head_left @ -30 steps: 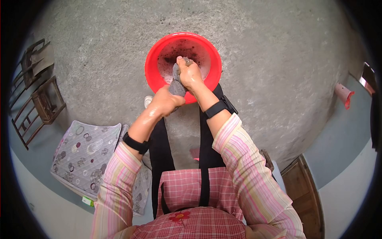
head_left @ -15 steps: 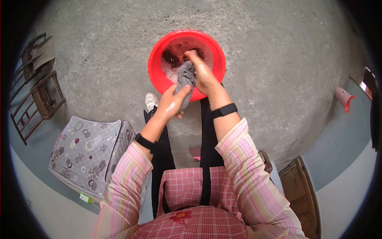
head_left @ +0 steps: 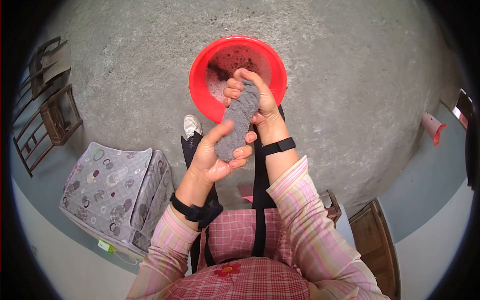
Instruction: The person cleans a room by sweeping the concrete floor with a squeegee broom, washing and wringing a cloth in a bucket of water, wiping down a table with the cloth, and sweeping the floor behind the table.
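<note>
A bunched grey cloth (head_left: 239, 116) stretches between my two hands above the near rim of a red basin (head_left: 199, 89). At its lower end my left hand (head_left: 212, 157) is closed round it, with the thumb on top and fingertips showing on the right side. Higher up, my right hand (head_left: 260, 97) grips the other end, its fingers curled over the cloth. Foamy, dark water (head_left: 245, 55) fills the bottom of the basin. Both hands look wet.
The basin stands on a rough concrete floor (head_left: 340, 90). Wooden chairs (head_left: 57, 117) are at the left. A quilted patterned cover (head_left: 107, 185) drapes a boxy object at lower left. A wooden panel (head_left: 375, 240) and a pink bin-like object (head_left: 432, 128) are at the right.
The cloth has come up and nearer to me, out over the basin's near rim. My right hand, earlier stretched out beside it, now wraps its upper end.
</note>
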Available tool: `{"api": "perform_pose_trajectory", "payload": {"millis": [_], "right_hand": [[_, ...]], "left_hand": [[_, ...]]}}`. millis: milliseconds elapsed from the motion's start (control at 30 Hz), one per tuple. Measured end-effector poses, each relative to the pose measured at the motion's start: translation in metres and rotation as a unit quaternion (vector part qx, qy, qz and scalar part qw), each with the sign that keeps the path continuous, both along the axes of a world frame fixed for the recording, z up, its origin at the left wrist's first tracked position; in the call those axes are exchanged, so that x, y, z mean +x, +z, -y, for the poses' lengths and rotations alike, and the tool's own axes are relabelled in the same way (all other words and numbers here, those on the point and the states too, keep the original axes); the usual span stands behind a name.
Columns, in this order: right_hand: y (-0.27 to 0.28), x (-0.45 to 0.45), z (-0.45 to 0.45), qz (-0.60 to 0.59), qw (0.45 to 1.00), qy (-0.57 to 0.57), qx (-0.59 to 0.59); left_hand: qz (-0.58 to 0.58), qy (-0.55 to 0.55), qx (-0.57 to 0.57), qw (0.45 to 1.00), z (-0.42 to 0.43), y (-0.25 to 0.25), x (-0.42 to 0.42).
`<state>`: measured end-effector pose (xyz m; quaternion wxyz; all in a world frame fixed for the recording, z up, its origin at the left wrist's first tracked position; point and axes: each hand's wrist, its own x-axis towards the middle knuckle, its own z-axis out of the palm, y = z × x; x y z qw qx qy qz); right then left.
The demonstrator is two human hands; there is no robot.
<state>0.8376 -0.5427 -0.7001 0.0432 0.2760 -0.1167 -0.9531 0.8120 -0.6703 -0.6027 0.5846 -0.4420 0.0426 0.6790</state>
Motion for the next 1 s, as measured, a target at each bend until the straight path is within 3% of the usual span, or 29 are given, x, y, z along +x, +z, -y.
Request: {"api": "perform_pose_trajectory", "payload": {"millis": [33, 67, 100, 167, 233, 267, 300, 333, 367, 433, 467, 500, 600, 733, 800, 833, 900, 967, 1000], "right_hand": [[0.008, -0.003, -0.005, 0.001, 1.0, 0.001, 0.001], [0.014, -0.007, -0.008, 0.037, 0.987, 0.104, 0.12], [0.018, -0.011, -0.011, 0.07, 0.947, 0.204, 0.237], [0.021, -0.016, -0.008, 0.121, 0.92, 0.236, 0.289], [0.003, -0.014, -0.002, 0.173, 0.853, 0.275, 0.408], [-0.01, -0.013, 0.001, 0.173, 0.85, 0.275, 0.413], [-0.028, -0.011, 0.007, 0.176, 0.792, 0.296, 0.505], [-0.038, -0.009, 0.011, 0.178, 0.724, 0.315, 0.588], [-0.039, -0.01, 0.013, 0.18, 0.723, 0.318, 0.587], [-0.037, -0.015, 0.019, 0.233, 0.553, 0.378, 0.705], [-0.036, -0.016, 0.022, 0.233, 0.529, 0.39, 0.717], [-0.039, -0.016, 0.025, 0.232, 0.527, 0.388, 0.72], [-0.045, -0.013, 0.028, 0.228, 0.447, 0.441, 0.744], [-0.049, -0.003, 0.033, 0.219, 0.41, 0.453, 0.76], [-0.037, 0.001, 0.03, 0.01, 0.221, 0.52, 0.825], [-0.019, -0.001, 0.032, 0.012, 0.212, 0.509, 0.834], [0.026, -0.009, 0.034, 0.158, 0.347, 0.41, 0.829], [0.033, -0.014, 0.041, 0.254, 0.439, 0.346, 0.789], [0.049, -0.014, 0.039, 0.243, 0.469, 0.328, 0.784]], "left_hand": [[-0.071, -0.095, -0.028, 0.993, 0.005, -0.004, 0.0], [-0.142, -0.188, -0.055, 0.97, 0.007, -0.007, -0.002], [-0.144, -0.186, -0.055, 0.97, 0.004, -0.009, -0.005], [-0.263, -0.372, -0.159, 0.876, -0.003, -0.01, -0.011], [-0.287, -0.405, -0.193, 0.846, -0.011, -0.015, -0.008], [-0.372, -0.428, -0.236, 0.789, -0.014, -0.023, -0.001], [-0.451, -0.445, -0.278, 0.723, -0.013, -0.034, 0.008], [-0.562, -0.478, -0.278, 0.615, 0.007, -0.074, 0.022], [-0.559, -0.478, -0.278, 0.618, 0.005, -0.078, 0.025], [-0.649, -0.561, -0.335, 0.389, -0.005, -0.07, 0.022], [-0.564, -0.643, -0.306, 0.418, -0.013, -0.062, 0.014], [-0.566, -0.64, -0.307, 0.418, -0.017, -0.062, 0.013], [-0.536, -0.675, -0.297, 0.41, -0.023, -0.065, 0.015], [-0.543, -0.68, -0.319, 0.377, -0.018, -0.066, 0.027], [-0.567, -0.667, -0.321, 0.36, -0.011, -0.053, 0.032], [-0.579, -0.656, -0.326, 0.357, -0.006, -0.044, 0.034], [-0.596, -0.614, -0.331, 0.398, -0.001, -0.024, 0.031], [-0.695, -0.521, -0.352, 0.348, 0.017, -0.015, 0.035], [-0.639, -0.504, -0.309, 0.491, 0.02, 0.017, 0.022]]}}
